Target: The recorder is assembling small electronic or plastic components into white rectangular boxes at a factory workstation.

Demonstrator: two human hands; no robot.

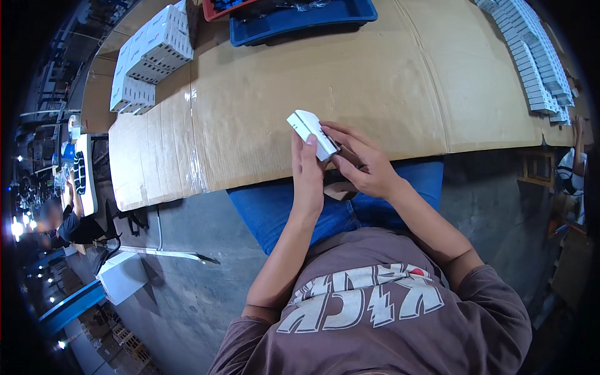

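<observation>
A small white box (310, 132) is held tilted above the near edge of the cardboard-covered table (262, 112). My left hand (306, 172) grips it from the left, thumb lying along its face. At the box's lower right end my right hand (369, 165) has its fingers bent and close together. Something small and dark shows between those fingers and the box end, too hidden to name. Whether the right fingers press on the box itself is hard to make out.
Stacked white boxes (153, 50) stand at the table's far left, and long rows of white boxes (531, 59) at the far right. A blue tray (300, 28) and a red bin (215, 11) sit at the back. Another person (78, 219) sits off to the left.
</observation>
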